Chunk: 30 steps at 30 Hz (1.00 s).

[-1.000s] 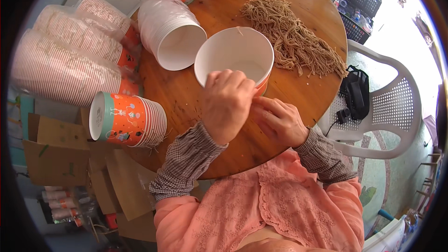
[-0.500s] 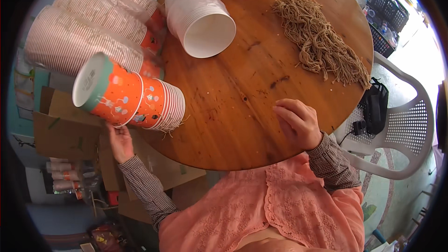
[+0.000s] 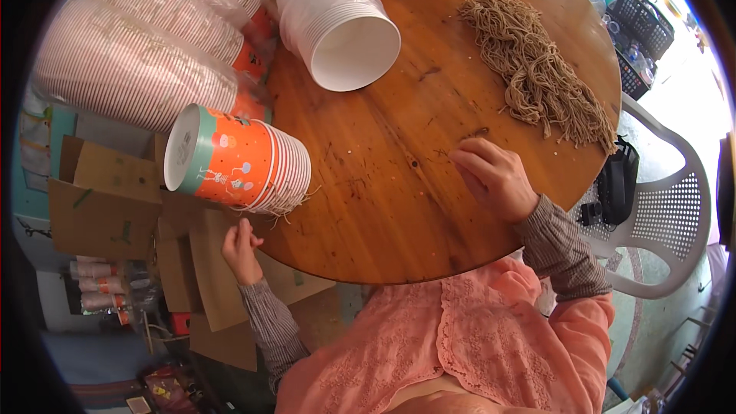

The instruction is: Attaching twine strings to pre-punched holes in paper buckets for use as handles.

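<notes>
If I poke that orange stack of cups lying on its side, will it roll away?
Probably, yes. The orange cup stack lies on its side at the round table's edge, so a poke could roll it off. It would likely curve, since the cups taper. Being paper-like, it looks light and easily dented. The left hand hovers just below it.

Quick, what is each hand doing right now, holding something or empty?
Left hand: loosely curled, empty, just below the orange cup stack.
Right hand: half-curled, empty, resting on the wooden table.
</notes>
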{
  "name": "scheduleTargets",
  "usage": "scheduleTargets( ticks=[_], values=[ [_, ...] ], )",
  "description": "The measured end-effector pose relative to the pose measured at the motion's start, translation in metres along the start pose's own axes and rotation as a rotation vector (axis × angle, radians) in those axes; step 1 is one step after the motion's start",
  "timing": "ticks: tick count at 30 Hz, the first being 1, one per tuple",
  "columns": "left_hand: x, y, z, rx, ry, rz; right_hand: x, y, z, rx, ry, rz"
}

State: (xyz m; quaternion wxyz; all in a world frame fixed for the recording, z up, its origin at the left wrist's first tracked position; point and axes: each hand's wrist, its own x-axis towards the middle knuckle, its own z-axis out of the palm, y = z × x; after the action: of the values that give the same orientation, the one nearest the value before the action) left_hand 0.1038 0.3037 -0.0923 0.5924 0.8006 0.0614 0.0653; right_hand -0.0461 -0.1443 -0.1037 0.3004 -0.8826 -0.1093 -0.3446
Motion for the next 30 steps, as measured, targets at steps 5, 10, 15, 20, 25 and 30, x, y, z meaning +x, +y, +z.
scheduleTargets(
  ticks=[5, 10, 15, 20, 25, 30],
  values=[
    [-0.04, 0.022, 0.067, 0.002, -0.212, 0.236, 0.044, 0.043, 0.029, 0.259, -0.06, 0.368],
    [0.025, 0.023, 0.2, -0.23, -0.368, 0.324, 0.085, 0.115, 0.097, 0.449, 0.135, 0.639],
    [0.088, 0.03, 0.279, -0.22, -0.129, 0.471, 0.123, 0.125, 0.129, 0.354, 0.27, 0.603],
    [0.09, 0.037, 0.296, -0.024, 0.044, 0.457, 0.14, 0.134, 0.13, 0.344, 0.252, 0.638],
    [0.093, 0.035, 0.29, -0.092, -0.007, 0.396, 0.152, 0.134, 0.133, 0.35, 0.272, 0.677],
    [0.092, 0.036, 0.29, -0.071, -0.005, 0.349, 0.153, 0.143, 0.136, 0.407, 0.257, 0.635]
  ],
)
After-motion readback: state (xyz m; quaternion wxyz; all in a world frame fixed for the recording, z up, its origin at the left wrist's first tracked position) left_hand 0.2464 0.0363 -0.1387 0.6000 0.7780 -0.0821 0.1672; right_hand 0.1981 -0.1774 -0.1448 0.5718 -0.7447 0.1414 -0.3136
